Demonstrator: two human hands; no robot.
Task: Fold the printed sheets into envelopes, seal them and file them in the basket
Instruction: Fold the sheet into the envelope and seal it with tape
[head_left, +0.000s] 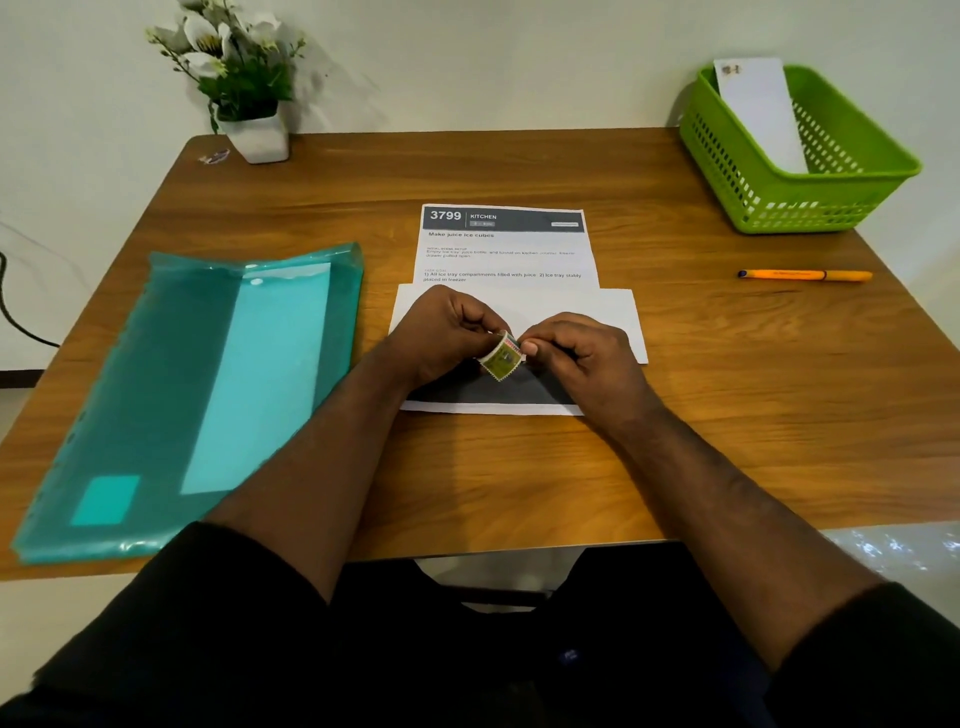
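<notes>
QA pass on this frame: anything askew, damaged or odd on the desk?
Nothing damaged or spilled. Only oddity: the stamp pinched between both hands is curled, not flat. A small scrap lies by the flower pot.

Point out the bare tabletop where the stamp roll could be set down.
Bare wood lies between the printed sheet and the orange pen, and behind the sheet toward the flower pot. The green folder fills the table's left; both hands crowd the sheet's middle.

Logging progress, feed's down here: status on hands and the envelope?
Both hands, left and right, pinch a stamp. Envelope on printed sheet, not filed. Nothing in the way.
</notes>
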